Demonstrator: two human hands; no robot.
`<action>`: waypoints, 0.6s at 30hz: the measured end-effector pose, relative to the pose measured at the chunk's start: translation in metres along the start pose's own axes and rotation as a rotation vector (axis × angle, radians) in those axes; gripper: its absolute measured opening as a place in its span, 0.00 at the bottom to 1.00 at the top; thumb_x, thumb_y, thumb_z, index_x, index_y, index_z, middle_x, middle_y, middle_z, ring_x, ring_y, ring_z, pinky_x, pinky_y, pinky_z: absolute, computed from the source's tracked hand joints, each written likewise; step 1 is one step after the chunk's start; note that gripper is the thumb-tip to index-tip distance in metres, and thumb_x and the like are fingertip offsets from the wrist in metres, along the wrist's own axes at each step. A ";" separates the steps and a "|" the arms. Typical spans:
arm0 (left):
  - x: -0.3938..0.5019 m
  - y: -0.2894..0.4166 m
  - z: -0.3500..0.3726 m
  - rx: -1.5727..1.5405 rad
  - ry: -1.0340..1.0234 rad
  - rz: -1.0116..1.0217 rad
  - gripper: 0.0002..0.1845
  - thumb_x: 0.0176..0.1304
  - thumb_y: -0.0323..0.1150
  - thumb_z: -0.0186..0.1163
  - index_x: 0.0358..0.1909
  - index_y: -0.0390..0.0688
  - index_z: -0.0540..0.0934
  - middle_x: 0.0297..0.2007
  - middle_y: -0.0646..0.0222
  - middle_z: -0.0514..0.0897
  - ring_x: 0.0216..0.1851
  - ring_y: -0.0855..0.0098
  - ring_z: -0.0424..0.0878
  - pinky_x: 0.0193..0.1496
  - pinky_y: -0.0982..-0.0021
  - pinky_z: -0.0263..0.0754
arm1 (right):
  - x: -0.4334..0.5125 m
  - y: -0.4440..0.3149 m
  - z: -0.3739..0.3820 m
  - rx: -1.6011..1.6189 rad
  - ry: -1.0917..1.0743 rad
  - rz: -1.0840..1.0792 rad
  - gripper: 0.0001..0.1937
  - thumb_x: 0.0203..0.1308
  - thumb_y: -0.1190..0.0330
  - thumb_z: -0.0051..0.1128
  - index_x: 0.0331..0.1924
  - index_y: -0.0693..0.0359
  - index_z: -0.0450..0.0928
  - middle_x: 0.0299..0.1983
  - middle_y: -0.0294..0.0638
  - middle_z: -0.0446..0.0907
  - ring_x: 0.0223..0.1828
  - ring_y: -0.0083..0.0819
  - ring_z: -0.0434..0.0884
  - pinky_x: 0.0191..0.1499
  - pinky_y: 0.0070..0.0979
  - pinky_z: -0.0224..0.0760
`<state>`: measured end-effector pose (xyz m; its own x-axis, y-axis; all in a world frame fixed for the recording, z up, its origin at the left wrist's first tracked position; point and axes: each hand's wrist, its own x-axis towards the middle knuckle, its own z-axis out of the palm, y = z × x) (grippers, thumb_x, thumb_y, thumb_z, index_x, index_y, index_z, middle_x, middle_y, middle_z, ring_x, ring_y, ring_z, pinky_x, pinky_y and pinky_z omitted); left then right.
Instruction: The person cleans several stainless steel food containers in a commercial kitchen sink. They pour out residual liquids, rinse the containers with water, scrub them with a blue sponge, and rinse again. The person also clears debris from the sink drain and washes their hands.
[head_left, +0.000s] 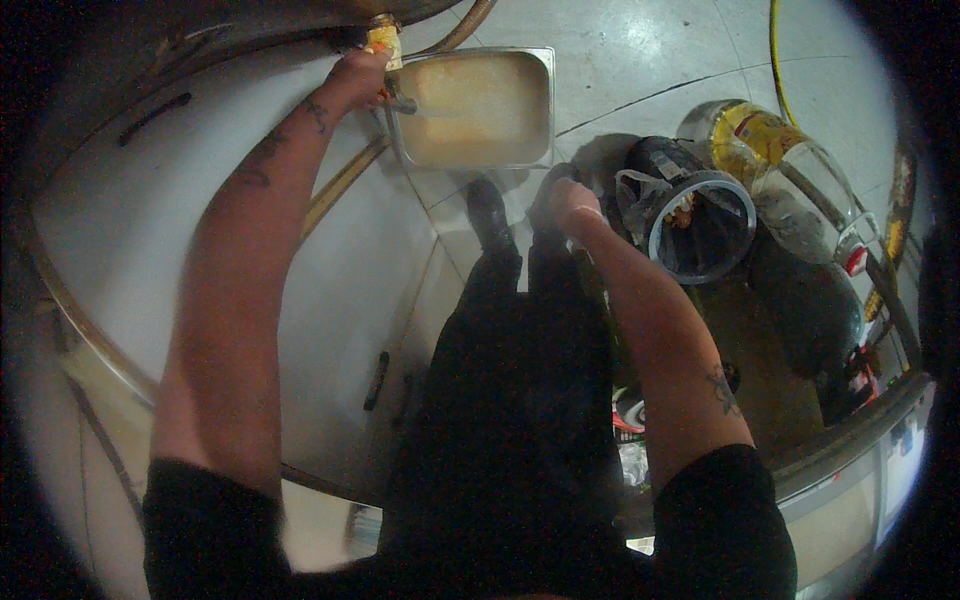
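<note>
My left hand (365, 78) is at the upper left, closed around a small object with a yellowish label (385, 46), perhaps a bottle or jar. Just right of that hand, a rectangular steel pan (480, 109) holds cloudy, brownish liquid. A short dark curved part (403, 103) shows at the pan's left rim, near the fingers; what it belongs to is unclear. My right hand (574, 201) hangs low over my right shoe, left of a lined round bin; its fingers are curled and whether they hold anything is hidden.
The round bin (739, 259) has a black bag and some scraps inside. A large clear plastic bottle with a yellow label (814, 191) lies beyond it. White cabinet doors (341, 322) stand on the left. A yellow hose (778, 71) and a brown hose (466, 28) run along the tiled floor.
</note>
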<state>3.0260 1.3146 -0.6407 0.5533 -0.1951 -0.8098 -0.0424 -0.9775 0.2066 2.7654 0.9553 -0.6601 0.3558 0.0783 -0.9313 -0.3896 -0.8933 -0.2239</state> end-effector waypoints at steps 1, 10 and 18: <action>0.001 -0.001 0.000 -0.069 -0.007 -0.033 0.16 0.68 0.36 0.61 0.51 0.37 0.79 0.34 0.58 0.90 0.33 0.61 0.90 0.40 0.62 0.85 | 0.000 0.000 -0.001 0.000 -0.017 0.015 0.18 0.55 0.63 0.72 0.49 0.58 0.87 0.53 0.50 0.87 0.56 0.49 0.86 0.58 0.41 0.80; -0.017 0.008 -0.014 -0.522 -0.106 -0.216 0.20 0.72 0.48 0.60 0.42 0.38 0.83 0.26 0.66 0.85 0.22 0.72 0.83 0.28 0.67 0.81 | 0.022 -0.002 -0.001 0.176 0.011 0.151 0.21 0.58 0.62 0.67 0.55 0.58 0.83 0.56 0.50 0.85 0.57 0.48 0.85 0.56 0.40 0.81; -0.028 0.017 -0.030 -0.518 -0.213 -0.182 0.19 0.70 0.49 0.65 0.39 0.40 0.84 0.26 0.68 0.86 0.21 0.76 0.81 0.25 0.69 0.79 | 0.068 -0.007 -0.008 0.242 0.218 0.077 0.21 0.63 0.58 0.63 0.56 0.59 0.79 0.51 0.54 0.86 0.55 0.54 0.84 0.56 0.46 0.80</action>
<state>3.0343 1.3055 -0.5977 0.3322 -0.0920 -0.9387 0.4792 -0.8408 0.2520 2.7994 0.9636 -0.7193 0.4807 -0.1049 -0.8706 -0.6034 -0.7599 -0.2416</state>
